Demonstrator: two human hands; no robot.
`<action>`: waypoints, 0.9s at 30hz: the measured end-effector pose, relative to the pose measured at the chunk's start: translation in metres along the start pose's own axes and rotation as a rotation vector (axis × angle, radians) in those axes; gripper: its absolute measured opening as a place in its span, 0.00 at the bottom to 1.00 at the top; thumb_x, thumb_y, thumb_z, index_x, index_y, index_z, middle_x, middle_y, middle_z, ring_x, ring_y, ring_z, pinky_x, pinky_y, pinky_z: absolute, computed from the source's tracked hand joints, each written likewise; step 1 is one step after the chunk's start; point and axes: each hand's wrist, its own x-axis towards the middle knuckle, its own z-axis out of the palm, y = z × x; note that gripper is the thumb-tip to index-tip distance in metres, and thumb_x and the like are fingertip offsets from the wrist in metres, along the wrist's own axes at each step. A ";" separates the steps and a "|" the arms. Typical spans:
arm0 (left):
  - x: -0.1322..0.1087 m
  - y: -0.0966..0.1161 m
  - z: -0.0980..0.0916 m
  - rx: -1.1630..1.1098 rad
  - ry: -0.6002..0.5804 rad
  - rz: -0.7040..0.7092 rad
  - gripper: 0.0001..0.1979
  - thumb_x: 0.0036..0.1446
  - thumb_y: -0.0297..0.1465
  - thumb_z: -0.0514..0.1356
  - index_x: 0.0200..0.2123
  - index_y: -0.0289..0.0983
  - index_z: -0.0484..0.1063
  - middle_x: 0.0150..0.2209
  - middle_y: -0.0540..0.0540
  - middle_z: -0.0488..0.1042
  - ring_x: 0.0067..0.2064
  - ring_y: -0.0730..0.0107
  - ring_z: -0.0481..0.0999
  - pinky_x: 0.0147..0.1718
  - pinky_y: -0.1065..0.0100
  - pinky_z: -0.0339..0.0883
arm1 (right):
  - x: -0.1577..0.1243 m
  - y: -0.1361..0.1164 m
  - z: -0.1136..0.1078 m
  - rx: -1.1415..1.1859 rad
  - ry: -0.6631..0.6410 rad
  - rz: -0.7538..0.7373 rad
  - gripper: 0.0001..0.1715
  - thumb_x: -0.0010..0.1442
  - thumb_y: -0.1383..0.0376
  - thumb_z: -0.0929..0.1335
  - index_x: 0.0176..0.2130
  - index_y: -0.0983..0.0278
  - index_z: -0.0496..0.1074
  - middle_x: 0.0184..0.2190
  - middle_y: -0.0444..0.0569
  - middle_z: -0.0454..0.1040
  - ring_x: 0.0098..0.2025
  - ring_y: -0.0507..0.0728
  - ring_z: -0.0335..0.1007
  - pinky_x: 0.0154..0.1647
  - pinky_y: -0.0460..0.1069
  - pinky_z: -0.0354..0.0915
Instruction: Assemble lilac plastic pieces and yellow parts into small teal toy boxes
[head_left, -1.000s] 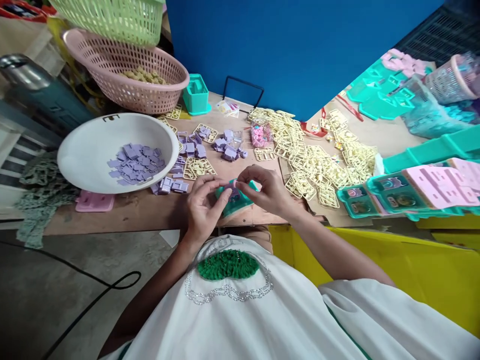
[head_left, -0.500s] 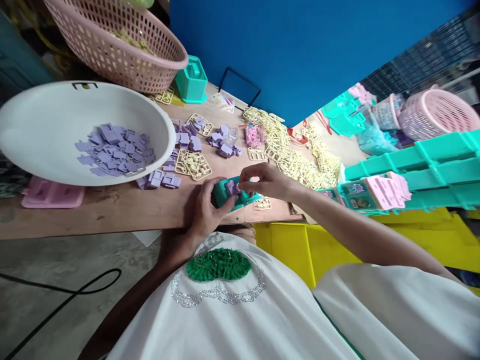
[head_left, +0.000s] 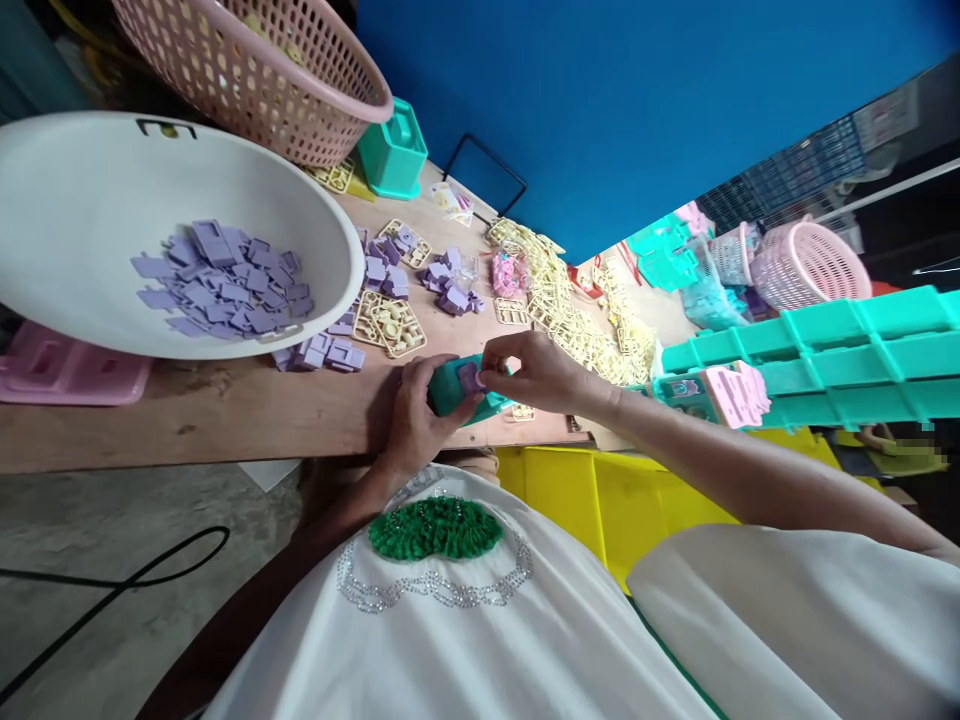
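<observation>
Currently, the left hand (head_left: pixel 416 410) is wrapped around a teal plastic case (head_left: pixel 444 390) at the front edge of the wooden counter (head_left: pixel 247 420), to the right of the white bowl (head_left: pixel 75 220). The right hand (head_left: pixel 529 370) is narrowed, its fingertips brought together against a purple plastic part (head_left: pixel 469 377) set on the case; they are too small and shadowed to tell whether they pinch a piece or only press. Flat purple pieces (head_left: pixel 225 285) are heaped inside the bowl, and boxy purple parts (head_left: pixel 322 352) lie just beside its right rim. Behind the bowl are a pink slatted basket (head_left: pixel 255 80) and an upright teal box (head_left: pixel 392 150). Well to the bowl's right, past a bag of pink pieces (head_left: pixel 509 273), cream sprue frames (head_left: pixel 555 300) are piled. A pink molded plate (head_left: pixel 75 375) lies partly beneath the bowl's near side.
</observation>
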 end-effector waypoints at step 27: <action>0.001 0.002 -0.005 0.080 -0.002 0.078 0.23 0.57 0.36 0.76 0.52 0.41 0.74 0.50 0.43 0.82 0.52 0.56 0.81 0.52 0.57 0.77 | -0.001 -0.002 -0.012 0.016 -0.109 -0.010 0.16 0.62 0.57 0.69 0.31 0.65 0.78 0.22 0.44 0.75 0.24 0.49 0.62 0.27 0.46 0.57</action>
